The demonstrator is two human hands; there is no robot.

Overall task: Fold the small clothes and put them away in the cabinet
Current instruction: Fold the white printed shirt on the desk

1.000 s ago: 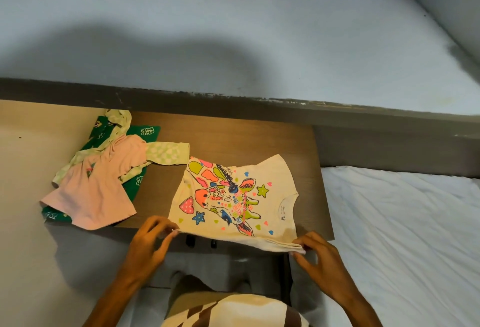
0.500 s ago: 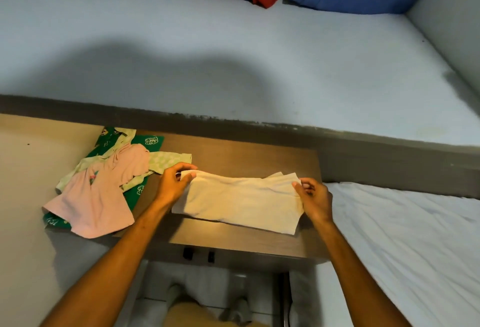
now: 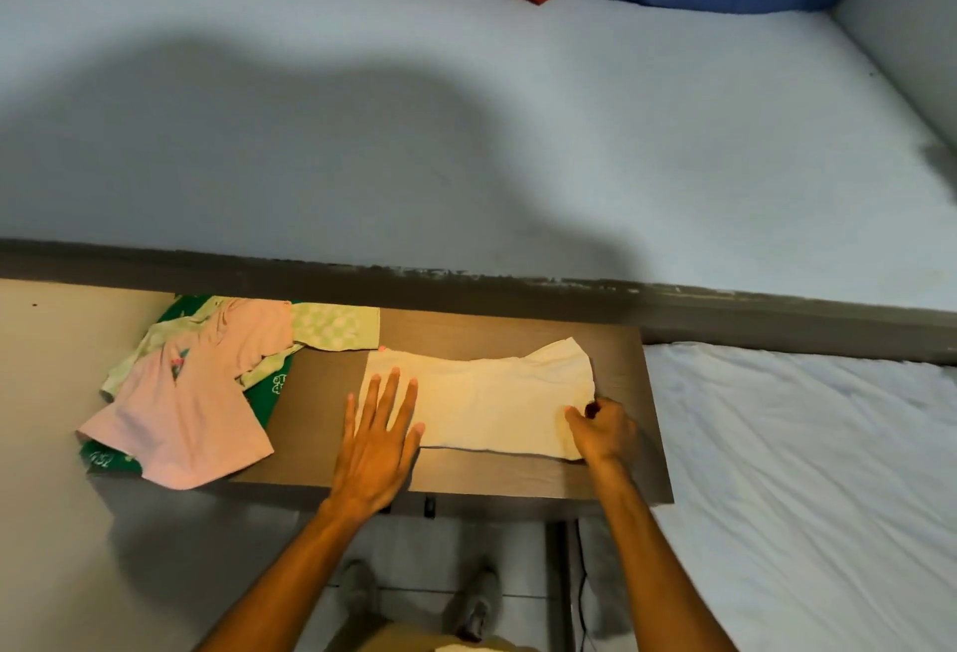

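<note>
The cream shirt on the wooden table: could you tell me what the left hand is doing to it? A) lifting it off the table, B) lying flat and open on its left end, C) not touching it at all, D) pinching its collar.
B: the left hand lies open, fingers spread, on the left end of the cream shirt, which rests flat on the wooden table.

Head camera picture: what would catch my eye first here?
A cream shirt lies folded on the brown table, the left hand flat on one end, the right hand pinching the other. Left of it sits a pink shirt on unfolded clothes.
</note>
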